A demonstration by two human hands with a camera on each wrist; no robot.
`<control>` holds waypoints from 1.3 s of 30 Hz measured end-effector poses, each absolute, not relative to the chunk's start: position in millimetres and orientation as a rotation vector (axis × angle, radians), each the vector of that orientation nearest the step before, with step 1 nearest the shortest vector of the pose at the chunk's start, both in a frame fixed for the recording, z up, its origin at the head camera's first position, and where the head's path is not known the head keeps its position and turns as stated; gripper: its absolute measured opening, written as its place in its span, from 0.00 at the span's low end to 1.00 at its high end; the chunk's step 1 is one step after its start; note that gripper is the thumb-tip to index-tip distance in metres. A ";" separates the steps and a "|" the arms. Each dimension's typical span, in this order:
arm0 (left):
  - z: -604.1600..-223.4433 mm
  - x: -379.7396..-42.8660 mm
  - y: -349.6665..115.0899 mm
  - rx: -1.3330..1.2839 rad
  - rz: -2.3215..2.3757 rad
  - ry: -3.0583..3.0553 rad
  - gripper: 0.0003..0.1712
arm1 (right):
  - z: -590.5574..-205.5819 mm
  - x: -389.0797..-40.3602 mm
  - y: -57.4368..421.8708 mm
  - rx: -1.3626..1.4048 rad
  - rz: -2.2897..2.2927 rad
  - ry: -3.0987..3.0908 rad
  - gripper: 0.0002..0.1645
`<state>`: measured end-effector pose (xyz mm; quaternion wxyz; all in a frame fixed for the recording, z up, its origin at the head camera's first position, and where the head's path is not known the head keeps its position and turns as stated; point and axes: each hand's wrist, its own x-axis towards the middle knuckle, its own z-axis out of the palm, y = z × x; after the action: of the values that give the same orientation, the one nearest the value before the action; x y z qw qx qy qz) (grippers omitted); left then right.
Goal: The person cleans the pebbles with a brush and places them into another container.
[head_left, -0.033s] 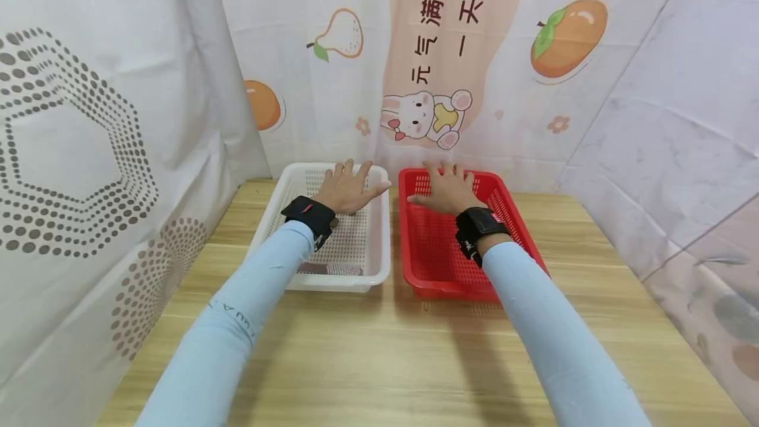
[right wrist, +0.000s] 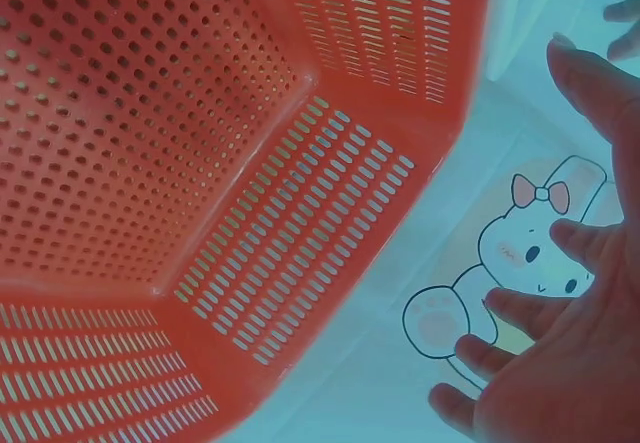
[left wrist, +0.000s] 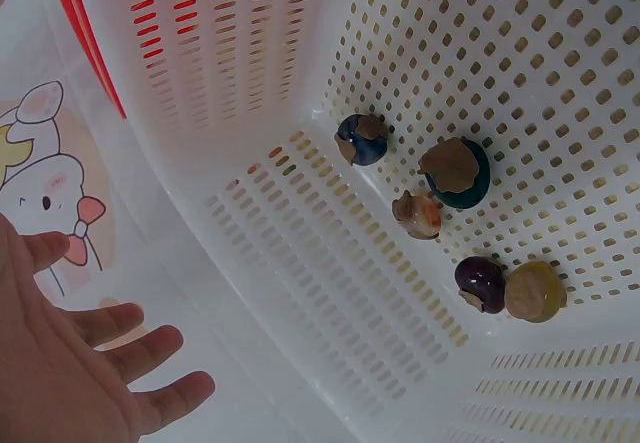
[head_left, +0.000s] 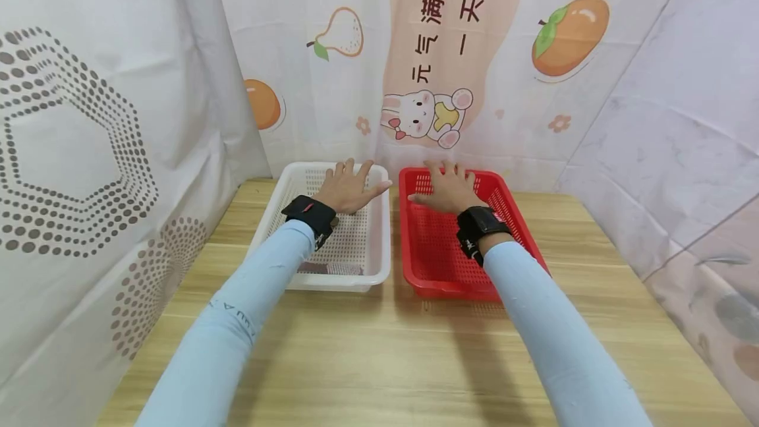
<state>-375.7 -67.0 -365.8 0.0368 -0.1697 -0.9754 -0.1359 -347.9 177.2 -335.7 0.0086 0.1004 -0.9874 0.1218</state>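
At the far end of a wood-grained table (head_left: 367,361), two rectangular plastic baskets sit side by side, their walls flaring up to smooth, rounded rims. The left hand (head_left: 346,191) is over the white basket (head_left: 344,280), fingers spread wide and thumb stretched out toward the red basket (head_left: 409,262), gripping nothing. The right hand (head_left: 449,191) is over the red one, its fingers likewise fanned apart and holding nothing, its thumb pointing toward the white side. Both baskets have floors pierced with small rounded holes and end walls cut with rows of narrow slots. On the white floor, along the foot of the far wall, lie five small, glossy, rounded pieces with ragged matte brown patches: a dark blue piece (left wrist: 370,149) near the corner on the red side, a teal piece (left wrist: 472,185), an orange-and-white piece (left wrist: 425,218), and a dark purple piece (left wrist: 483,281) just beside a yellow piece (left wrist: 537,291). Only a narrow strip separates the facing rims, while bare wood spreads wide in front of both baskets and to the right of the red one. Close behind their far edges hangs a creased curtain (head_left: 308,104) printed with fruit and a rabbit.
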 end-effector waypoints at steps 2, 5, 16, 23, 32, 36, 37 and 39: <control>-366.0 -377.2 -64.4 -0.525 -0.430 -2.989 0.52 | -336.2 -348.5 179.6 0.303 0.379 -3.085 0.57; -365.5 -377.4 -63.1 -0.525 -0.446 -2.981 0.51 | -337.1 -347.4 182.6 0.303 0.382 -3.090 0.58; -330.9 -313.0 -137.3 -0.715 -0.702 -2.812 0.24 | -340.8 -324.1 184.9 0.429 0.394 -3.041 0.53; -342.9 -253.4 -191.6 -0.536 -0.713 -2.605 0.12 | -344.2 -302.7 179.6 0.554 0.394 -3.027 0.41; -384.7 -221.8 -220.1 -0.275 -0.650 -2.478 0.11 | -346.1 -281.9 164.8 0.658 0.469 -2.970 0.33; -398.9 -217.0 -226.4 -0.206 -0.696 -2.485 0.11 | -346.4 -276.8 158.2 0.686 0.513 -2.968 0.32; -401.9 -216.3 -227.7 -0.186 -0.718 -2.496 0.11 | -346.8 -276.0 156.7 0.691 0.520 -2.971 0.32; -406.9 -215.3 -229.7 -0.155 -0.764 -2.515 0.11 | -346.9 -274.5 153.8 0.710 0.530 -2.966 0.31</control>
<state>-215.3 -229.7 -406.9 0.2515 -0.0569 -0.9245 -0.2807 -274.5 153.8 -346.9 0.0230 0.2293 -0.9579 0.1710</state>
